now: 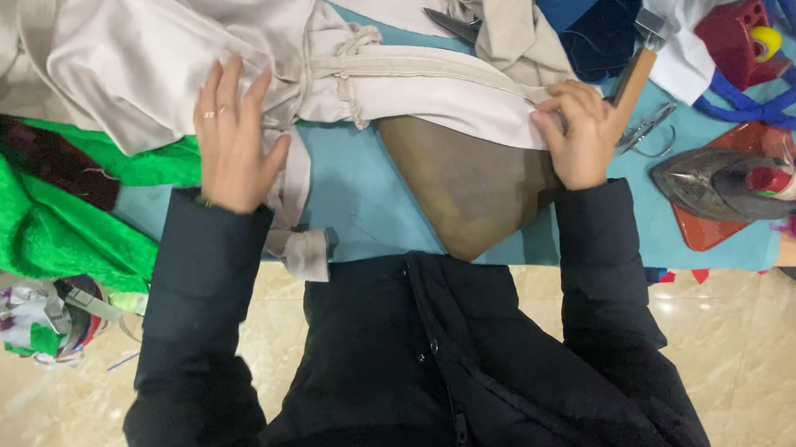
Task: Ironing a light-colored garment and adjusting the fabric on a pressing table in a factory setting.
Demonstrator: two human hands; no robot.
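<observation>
A: Far left?
B: Green fabric [38, 218] heaped at the table [360, 207] edge. Left hand [232, 137] next, fingers spread, palm flat on the cream garment [222, 50].
A: Centre?
B: Garment's band runs right across the blue table top; brown pressing pad [469, 187] under it.
A: Right hand [581, 134]?
B: Curled, pinching the band's end against the pad. Small snips [646, 130] just beside; iron [718, 181] on its red rest further right.
</observation>
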